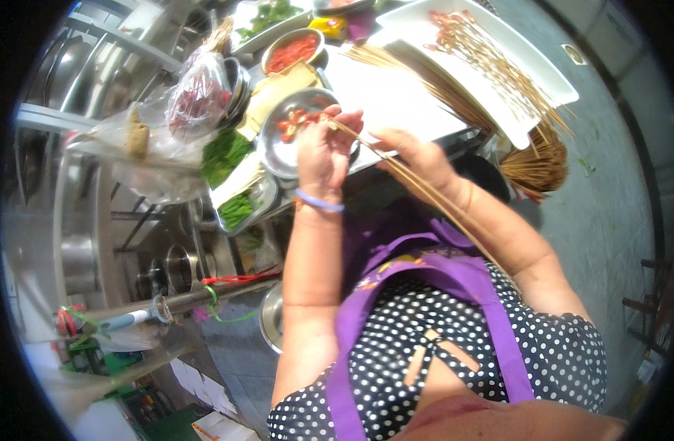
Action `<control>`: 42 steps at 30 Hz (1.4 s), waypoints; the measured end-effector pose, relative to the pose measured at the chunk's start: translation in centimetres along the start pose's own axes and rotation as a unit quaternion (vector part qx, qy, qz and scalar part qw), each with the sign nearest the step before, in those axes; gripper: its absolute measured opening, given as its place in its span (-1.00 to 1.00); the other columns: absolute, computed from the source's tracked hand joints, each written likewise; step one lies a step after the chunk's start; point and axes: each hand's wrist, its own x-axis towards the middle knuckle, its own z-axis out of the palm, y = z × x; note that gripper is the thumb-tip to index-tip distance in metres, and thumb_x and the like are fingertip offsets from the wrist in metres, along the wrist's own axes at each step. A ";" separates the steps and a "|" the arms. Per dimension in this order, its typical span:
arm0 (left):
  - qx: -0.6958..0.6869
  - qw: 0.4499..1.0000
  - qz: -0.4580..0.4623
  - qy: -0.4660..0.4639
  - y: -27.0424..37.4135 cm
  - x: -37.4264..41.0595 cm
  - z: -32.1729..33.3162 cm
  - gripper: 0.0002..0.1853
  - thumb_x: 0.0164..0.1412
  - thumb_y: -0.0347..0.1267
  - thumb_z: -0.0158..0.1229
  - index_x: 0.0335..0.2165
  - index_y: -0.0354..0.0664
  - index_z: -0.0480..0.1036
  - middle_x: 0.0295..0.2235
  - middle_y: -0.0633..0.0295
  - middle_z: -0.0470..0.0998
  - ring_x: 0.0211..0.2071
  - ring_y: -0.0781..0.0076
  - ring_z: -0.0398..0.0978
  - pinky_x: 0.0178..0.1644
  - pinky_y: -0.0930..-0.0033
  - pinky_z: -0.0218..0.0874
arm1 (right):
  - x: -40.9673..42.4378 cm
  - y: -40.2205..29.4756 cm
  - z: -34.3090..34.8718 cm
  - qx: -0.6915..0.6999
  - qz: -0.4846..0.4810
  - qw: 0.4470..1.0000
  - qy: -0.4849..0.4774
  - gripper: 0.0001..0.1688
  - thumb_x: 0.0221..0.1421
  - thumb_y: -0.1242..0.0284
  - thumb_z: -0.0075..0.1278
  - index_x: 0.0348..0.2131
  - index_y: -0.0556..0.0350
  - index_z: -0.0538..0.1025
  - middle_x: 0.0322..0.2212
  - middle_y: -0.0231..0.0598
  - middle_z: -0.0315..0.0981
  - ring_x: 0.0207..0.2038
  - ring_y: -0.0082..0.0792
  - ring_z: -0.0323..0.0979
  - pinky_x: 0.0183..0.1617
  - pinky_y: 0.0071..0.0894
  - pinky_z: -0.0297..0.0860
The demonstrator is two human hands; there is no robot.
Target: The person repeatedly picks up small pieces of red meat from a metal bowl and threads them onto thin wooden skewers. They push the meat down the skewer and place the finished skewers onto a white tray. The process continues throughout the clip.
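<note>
My left hand (pixel 326 154) is palm up over the near right rim of a steel bowl (pixel 269 154). Its fingers are around the tip of a thin wooden skewer, where small red food pieces show; whether they are threaded on cannot be made out. In the bowl lie more red and pale sliced pieces (pixel 289 128). To the right, my right hand (pixel 416 157) grips several long wooden skewers (pixel 447 212), which slant down toward my right shoulder. Their exact number is hidden by the hand.
Behind the bowl stands another bowl of chopped red food (pixel 294 52). Loose skewers (pixel 436 82) lie beside a white tray (pixel 557 82) of loaded skewers (pixel 480 55). A skewer bundle (pixel 535 162) stands at right. Leafy greens (pixel 226 157) and a plastic bag (pixel 199 105) are left, near metal shelving (pixel 56 116).
</note>
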 end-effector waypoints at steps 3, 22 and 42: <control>0.021 1.000 0.011 -0.015 0.8 0.6 -0.8 -0.75 0.27 -0.41 -0.13 -0.18 -0.35 0.39 -0.30 -0.08 0.56 -0.09 -0.10 0.48 0.10 -0.04 0.24 | -0.8 0.2 -3.8 0.317 0.389 0.861 -0.082 -0.65 0.24 0.40 -0.15 -0.03 0.16 0.40 -0.30 -0.19 0.50 -0.41 -0.45 0.54 -0.32 -0.61 0.41; 0.055 0.997 0.058 -0.013 2.1 -0.5 -0.2 -0.71 0.36 -0.28 -0.18 -0.31 -0.22 0.42 -0.30 -0.01 0.57 -0.13 -0.05 0.51 0.03 -0.03 0.30 | -5.2 -2.7 -5.1 0.163 0.404 0.898 -0.063 -0.84 0.10 0.45 0.06 -0.44 0.21 0.50 -0.59 -0.41 0.43 -0.62 -0.67 0.35 -0.56 -0.70 0.28; 0.251 0.962 0.103 -0.005 0.2 -1.6 0.3 -0.74 0.37 -0.29 -0.15 -0.27 -0.30 0.35 -0.44 -0.07 0.56 -0.25 -0.04 0.56 -0.08 0.11 0.36 | -7.3 -2.9 -2.8 -0.040 0.293 0.955 -0.014 -0.85 0.02 0.50 0.08 -0.51 0.24 0.47 -0.64 -0.27 0.36 -0.57 -0.52 0.29 -0.49 -0.49 0.23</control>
